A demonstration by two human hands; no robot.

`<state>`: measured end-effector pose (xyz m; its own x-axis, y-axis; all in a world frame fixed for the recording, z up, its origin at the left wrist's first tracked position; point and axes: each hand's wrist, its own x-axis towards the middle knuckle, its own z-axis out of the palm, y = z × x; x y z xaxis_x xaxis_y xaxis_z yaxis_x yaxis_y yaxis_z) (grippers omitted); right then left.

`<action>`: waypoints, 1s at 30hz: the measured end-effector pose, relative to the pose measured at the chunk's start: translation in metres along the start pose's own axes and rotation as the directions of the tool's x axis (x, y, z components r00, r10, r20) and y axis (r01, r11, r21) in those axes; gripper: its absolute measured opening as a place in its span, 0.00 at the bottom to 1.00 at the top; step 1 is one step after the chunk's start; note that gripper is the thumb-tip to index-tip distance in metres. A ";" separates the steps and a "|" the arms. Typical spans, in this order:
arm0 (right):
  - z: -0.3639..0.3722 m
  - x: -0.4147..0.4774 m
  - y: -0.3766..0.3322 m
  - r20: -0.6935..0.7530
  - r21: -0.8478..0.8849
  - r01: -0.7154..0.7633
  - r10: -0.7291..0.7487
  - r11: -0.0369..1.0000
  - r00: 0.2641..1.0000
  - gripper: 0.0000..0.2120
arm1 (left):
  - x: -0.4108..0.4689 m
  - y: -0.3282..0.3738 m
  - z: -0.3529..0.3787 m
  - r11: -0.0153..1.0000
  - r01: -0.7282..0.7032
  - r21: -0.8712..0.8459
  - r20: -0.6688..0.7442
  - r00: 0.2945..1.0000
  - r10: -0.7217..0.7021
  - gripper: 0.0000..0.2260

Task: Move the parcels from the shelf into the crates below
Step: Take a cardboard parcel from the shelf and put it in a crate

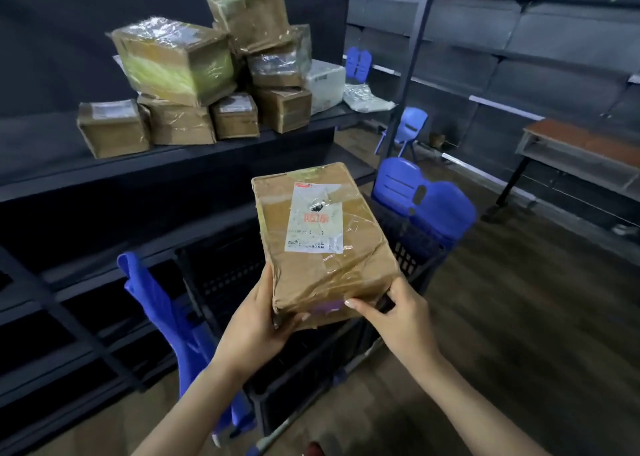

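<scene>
Both hands are holding one taped brown parcel [322, 237] up in the air, label side facing up, right over the black crates [412, 244] sitting below the shelf. The left hand [258, 320] is cupping the near left corner, fingers wrapped underneath and thumb running up the side. The right hand [398, 312] is pinching the near right corner, thumb pressing on the front edge, fingers tucked under so I can't really see them. The rest of the parcels [194, 85] are sitting stacked on the dark shelf [194, 159] up at about 11 o'clock from the held one, well apart from it. A blue chair [426, 199] is poking up at 2 o'clock, just behind the crates.
</scene>
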<state>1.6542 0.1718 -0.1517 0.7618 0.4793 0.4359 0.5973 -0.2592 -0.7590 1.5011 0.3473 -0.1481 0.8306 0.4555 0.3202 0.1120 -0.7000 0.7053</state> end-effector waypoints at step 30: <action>0.060 0.249 0.072 0.802 0.294 -0.348 -0.031 0.890 0.597 0.23 | 0.136 -0.039 0.046 0.910 0.403 0.098 -0.280 0.888 -0.364 0.48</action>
<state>1.8717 0.3232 -0.1268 0.2352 0.9664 -0.1040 0.1929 -0.1513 -0.9695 1.6344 0.4114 -0.1615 0.5444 0.8133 0.2051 0.4904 -0.5070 0.7089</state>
